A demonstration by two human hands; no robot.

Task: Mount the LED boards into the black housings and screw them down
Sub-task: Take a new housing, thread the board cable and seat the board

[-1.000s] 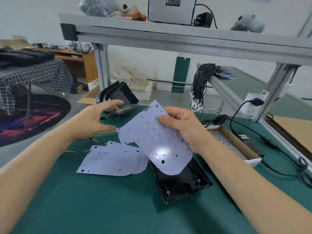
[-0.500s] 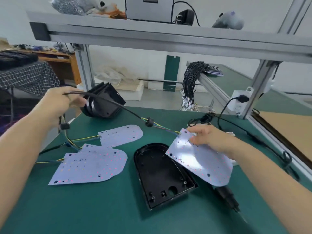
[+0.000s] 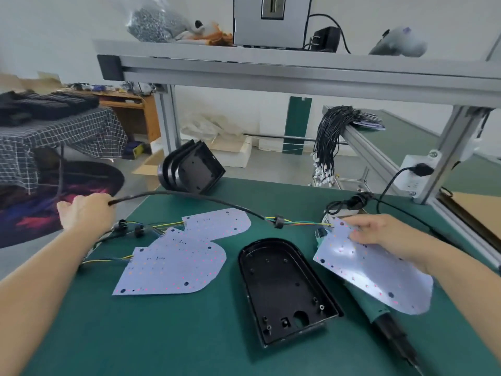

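An empty black housing [image 3: 284,289] lies open side up in the middle of the green mat. My right hand [image 3: 379,232] pinches the top edge of a white LED board [image 3: 374,272], held tilted to the right of the housing. From that board a black cable [image 3: 189,196] with coloured wires arcs left to my left hand [image 3: 84,210], which grips the cable's end near the table's left edge. Two more LED boards [image 3: 173,267] lie flat on the mat left of the housing, overlapping, with their wires trailing left.
A stack of black housings [image 3: 189,169] leans at the mat's far edge. A green electric screwdriver [image 3: 385,321] lies under the held board at the right. An aluminium frame [image 3: 271,71] spans overhead. A bundle of black cables [image 3: 328,142] hangs at the back right.
My right hand moved the LED board from over the housing to its right, uncovering the housing. My left hand took the black cable and pulled it out to the left.
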